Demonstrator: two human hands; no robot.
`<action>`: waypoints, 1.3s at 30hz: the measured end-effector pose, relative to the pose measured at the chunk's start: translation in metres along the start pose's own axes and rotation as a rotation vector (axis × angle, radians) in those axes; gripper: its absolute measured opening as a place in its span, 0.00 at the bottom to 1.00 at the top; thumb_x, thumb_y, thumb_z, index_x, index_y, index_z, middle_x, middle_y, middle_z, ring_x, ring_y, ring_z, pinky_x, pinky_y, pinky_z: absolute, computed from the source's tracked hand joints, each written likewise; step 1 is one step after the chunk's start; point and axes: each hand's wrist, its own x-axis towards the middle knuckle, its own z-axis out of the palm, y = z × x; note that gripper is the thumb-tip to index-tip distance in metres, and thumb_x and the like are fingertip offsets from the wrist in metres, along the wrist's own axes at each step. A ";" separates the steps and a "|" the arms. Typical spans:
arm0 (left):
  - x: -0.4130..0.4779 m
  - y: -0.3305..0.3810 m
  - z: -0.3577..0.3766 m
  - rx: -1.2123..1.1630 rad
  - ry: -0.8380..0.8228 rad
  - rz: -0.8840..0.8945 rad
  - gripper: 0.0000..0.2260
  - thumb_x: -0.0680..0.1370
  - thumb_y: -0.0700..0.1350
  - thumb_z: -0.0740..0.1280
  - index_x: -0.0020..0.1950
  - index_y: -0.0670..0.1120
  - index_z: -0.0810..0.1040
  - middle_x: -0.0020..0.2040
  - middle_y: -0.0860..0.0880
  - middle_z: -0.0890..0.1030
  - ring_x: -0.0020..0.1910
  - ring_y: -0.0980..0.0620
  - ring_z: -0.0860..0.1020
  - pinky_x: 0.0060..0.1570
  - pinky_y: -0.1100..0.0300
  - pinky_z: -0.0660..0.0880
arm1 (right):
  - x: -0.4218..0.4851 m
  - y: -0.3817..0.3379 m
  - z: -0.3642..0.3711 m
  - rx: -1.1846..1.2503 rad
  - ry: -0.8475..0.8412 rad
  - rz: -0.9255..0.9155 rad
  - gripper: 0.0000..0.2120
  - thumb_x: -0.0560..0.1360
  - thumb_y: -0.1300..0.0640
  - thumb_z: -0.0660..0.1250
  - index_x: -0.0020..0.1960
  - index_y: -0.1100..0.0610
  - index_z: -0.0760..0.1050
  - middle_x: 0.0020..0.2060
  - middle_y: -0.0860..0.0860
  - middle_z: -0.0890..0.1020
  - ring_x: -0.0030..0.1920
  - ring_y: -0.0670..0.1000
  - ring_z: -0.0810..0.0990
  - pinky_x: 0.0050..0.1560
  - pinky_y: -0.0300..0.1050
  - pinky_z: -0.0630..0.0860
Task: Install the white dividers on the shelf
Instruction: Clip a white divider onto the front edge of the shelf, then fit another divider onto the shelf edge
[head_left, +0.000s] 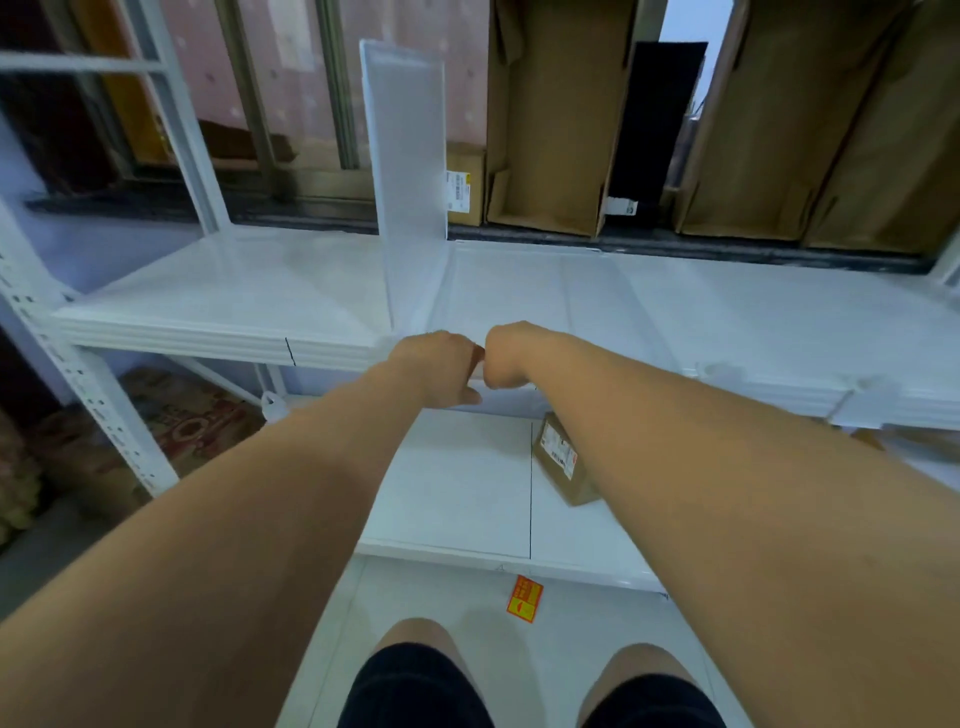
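Divider (410, 176) stands upright on the shelf (234, 296), centre of frame, slightly left of middle, running from the front lip back toward the rear edge; translucent white panel, top edge in the upper centre. Its front lower end meets the shelf lip right at the hands.

Left hand (441, 364) sits at the shelf's front edge, centre frame, fingers curled down over the lip at the divider's base; thumb tip shows below the edge. Cannot tell if it pinches the divider or just presses the lip. Right hand (506, 356) is just beside it, touching knuckle to knuckle, fingers curled in and hidden behind the wrist; cannot tell what it grips. Both forearms reach in from the lower corners.

Shelf surface is white, bare on both sides of the divider. White upright post (78, 374) with punched holes at left. Lower shelf (457, 493) in centre bottom holds a small cardboard parcel (563, 462), partly hidden by the right forearm. Orange sticker (524, 597) lies on the floor, lower centre. Open cardboard boxes (550, 119) stand behind the shelf, upper right, with a dark panel (654, 119) between them. Window frame in upper left. Knees in dark shorts at the bottom edge.
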 end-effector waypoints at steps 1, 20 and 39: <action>0.001 0.006 0.002 0.002 -0.013 0.008 0.19 0.76 0.50 0.66 0.65 0.47 0.70 0.62 0.46 0.76 0.60 0.44 0.75 0.54 0.52 0.74 | -0.002 0.007 0.002 0.001 0.003 0.015 0.13 0.76 0.58 0.61 0.34 0.55 0.64 0.34 0.51 0.70 0.40 0.54 0.73 0.44 0.46 0.70; 0.027 0.093 -0.008 0.283 0.078 -0.149 0.18 0.76 0.38 0.62 0.66 0.44 0.70 0.62 0.45 0.74 0.61 0.44 0.75 0.55 0.54 0.72 | -0.042 0.108 0.014 0.020 0.055 0.224 0.27 0.72 0.62 0.65 0.70 0.54 0.64 0.63 0.56 0.72 0.64 0.60 0.70 0.60 0.55 0.69; 0.025 0.106 -0.142 -0.522 0.833 -0.228 0.38 0.77 0.36 0.63 0.78 0.44 0.41 0.78 0.40 0.43 0.74 0.40 0.61 0.68 0.54 0.65 | -0.065 0.137 -0.027 0.329 0.358 0.291 0.17 0.78 0.64 0.55 0.65 0.63 0.70 0.43 0.55 0.72 0.45 0.55 0.74 0.43 0.44 0.74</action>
